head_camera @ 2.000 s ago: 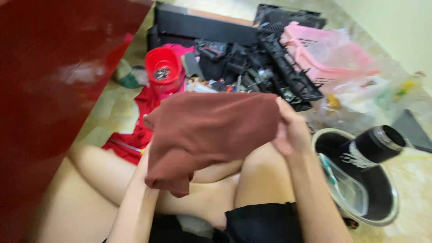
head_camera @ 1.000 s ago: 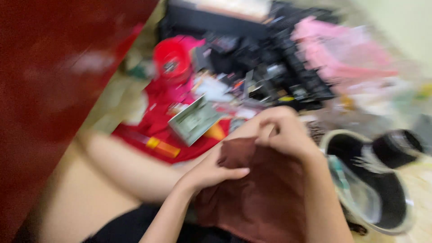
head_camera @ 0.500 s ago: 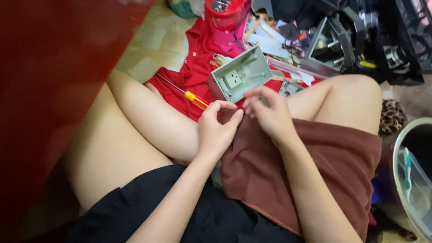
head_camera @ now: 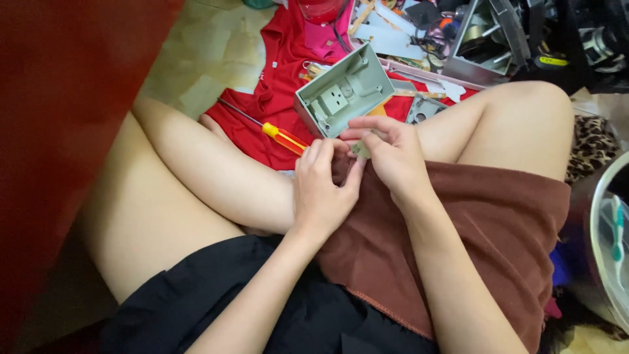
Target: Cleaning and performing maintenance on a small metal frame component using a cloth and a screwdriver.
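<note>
Between fingertips [head_camera: 359, 172], small flat piece [head_camera: 361, 149]

A home floor used as a makeshift repair spot: pale floor tiles [head_camera: 196, 59], a red cloth [head_camera: 275, 85] spread on them, a screwdriver [head_camera: 272, 130], a grey socket box [head_camera: 344, 92] and heaped household clutter [head_camera: 498, 33].

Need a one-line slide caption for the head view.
Both hands, left and right, pinch a small part over a brown cloth, near a grey box.
</note>
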